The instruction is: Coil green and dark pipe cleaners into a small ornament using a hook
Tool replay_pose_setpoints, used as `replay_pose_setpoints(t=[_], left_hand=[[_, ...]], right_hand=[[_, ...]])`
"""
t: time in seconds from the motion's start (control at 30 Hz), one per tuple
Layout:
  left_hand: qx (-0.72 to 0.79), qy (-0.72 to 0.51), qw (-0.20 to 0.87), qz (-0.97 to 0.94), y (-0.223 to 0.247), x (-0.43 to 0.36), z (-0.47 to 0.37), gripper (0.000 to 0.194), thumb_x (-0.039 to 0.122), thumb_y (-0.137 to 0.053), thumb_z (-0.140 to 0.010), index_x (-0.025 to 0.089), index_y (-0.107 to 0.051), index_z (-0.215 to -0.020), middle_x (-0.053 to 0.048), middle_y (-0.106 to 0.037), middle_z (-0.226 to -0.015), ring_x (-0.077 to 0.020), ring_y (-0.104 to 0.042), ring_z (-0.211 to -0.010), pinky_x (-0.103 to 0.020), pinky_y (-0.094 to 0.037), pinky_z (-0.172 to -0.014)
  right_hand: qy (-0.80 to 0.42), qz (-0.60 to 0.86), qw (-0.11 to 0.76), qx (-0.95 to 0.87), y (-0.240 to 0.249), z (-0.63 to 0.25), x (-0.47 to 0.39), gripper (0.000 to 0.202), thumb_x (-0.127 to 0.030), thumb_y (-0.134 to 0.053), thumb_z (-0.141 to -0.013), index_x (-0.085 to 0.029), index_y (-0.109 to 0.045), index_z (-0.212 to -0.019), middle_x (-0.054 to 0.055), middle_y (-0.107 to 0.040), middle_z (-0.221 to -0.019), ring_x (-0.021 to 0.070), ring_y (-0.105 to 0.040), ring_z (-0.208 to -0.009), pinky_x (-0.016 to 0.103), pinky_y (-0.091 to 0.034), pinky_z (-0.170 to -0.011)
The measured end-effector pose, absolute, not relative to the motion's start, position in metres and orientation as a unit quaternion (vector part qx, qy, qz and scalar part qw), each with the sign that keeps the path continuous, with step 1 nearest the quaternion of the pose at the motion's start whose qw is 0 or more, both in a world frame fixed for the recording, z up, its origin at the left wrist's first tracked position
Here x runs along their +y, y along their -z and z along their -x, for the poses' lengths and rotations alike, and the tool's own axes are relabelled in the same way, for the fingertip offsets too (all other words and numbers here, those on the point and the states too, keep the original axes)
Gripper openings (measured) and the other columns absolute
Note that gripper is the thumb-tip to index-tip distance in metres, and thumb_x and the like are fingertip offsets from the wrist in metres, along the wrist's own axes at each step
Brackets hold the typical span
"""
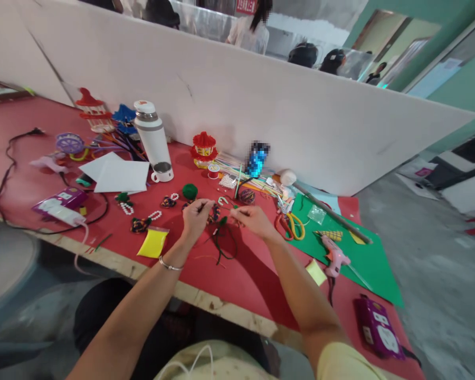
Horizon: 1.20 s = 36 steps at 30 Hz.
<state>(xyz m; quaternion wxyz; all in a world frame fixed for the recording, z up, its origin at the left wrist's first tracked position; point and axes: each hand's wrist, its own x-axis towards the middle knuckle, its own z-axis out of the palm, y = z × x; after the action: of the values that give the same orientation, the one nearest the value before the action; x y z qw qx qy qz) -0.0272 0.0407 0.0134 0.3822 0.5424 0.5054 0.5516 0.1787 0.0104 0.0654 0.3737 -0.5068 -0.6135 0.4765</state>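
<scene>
My left hand [197,217] and my right hand [252,219] are raised over the red table, fingertips pinched and facing each other. A thin dark strand, perhaps green yarn or wire, seems to run between them; its exact kind is too small to tell. Just beneath lie dark green yarn strands [225,245] in a loose loop. Beside my left hand are a green pompom ball [189,191] and a multicoloured yarn piece with white beads [169,201]. A ball of multicoloured yarn [247,196] sits beyond my right hand, with scissors [290,226] to its right.
A white thermos [153,138], white paper [122,174] and a yellow packet [153,241] are on the left. To the right, a pink glue gun [334,255] and a long stick [332,212] lie on a green sheet [380,269]. A white partition [221,89] stands behind.
</scene>
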Motion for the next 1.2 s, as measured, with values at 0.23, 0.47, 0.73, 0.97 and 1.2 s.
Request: replay_pose_setpoints(t=[0.23,0.47,0.73,0.97,1.2], left_hand=[[0.466,-0.483,0.451,-0.588,-0.008,0.039,0.012,0.023,0.036,-0.080,-0.079,0.020,-0.071,-0.066,0.003,-0.059,-0.059,-0.0127,-0.051,-0.060,-0.023,-0.040,-0.058],[0.423,-0.427,0.500,-0.623,-0.007,0.033,0.011,0.028,0.041,-0.081,-0.079,0.019,-0.071,-0.066,0.004,-0.052,-0.053,-0.0110,-0.046,-0.053,-0.021,-0.034,-0.051],[0.393,-0.398,0.556,-0.615,-0.014,0.030,0.020,0.035,0.053,-0.084,-0.078,0.018,-0.082,-0.079,-0.008,-0.078,-0.092,-0.0119,-0.058,-0.059,-0.023,-0.043,-0.047],[0.382,-0.443,0.617,-0.526,-0.015,0.034,0.025,0.052,0.059,-0.091,-0.072,0.013,-0.084,-0.097,-0.003,-0.069,-0.070,-0.0086,-0.051,-0.053,-0.022,-0.038,-0.048],[0.323,-0.382,0.598,-0.627,-0.009,0.028,0.019,0.042,0.052,-0.094,-0.070,0.014,-0.085,-0.084,-0.006,-0.075,-0.072,-0.0135,-0.063,-0.061,-0.024,-0.048,-0.056]], right_hand=[[-0.592,0.375,0.569,-0.432,-0.079,-0.190,0.008,0.040,-0.060,-0.087,-0.078,-0.023,-0.072,-0.072,0.005,-0.082,-0.123,0.0177,-0.075,-0.102,0.020,-0.052,-0.057],[-0.632,0.349,0.613,-0.319,-0.083,-0.190,0.017,0.039,-0.059,-0.079,-0.088,-0.023,-0.067,-0.077,-0.001,-0.075,-0.077,0.0123,-0.071,-0.073,0.022,-0.057,-0.061],[-0.629,0.352,0.603,-0.342,-0.074,-0.207,0.003,0.031,-0.048,-0.087,-0.079,-0.022,-0.070,-0.075,-0.003,-0.070,-0.066,0.0076,-0.058,-0.055,0.019,-0.049,-0.050],[-0.686,0.375,0.478,-0.399,-0.029,-0.192,-0.023,0.035,-0.050,-0.087,-0.075,-0.018,-0.073,-0.068,0.003,-0.076,-0.067,0.0063,-0.048,-0.045,0.022,-0.039,-0.044],[-0.671,0.403,0.452,-0.428,-0.007,-0.178,-0.023,0.035,-0.053,-0.085,-0.078,-0.020,-0.073,-0.073,0.001,-0.077,-0.070,0.0072,-0.055,-0.048,0.021,-0.044,-0.047]])
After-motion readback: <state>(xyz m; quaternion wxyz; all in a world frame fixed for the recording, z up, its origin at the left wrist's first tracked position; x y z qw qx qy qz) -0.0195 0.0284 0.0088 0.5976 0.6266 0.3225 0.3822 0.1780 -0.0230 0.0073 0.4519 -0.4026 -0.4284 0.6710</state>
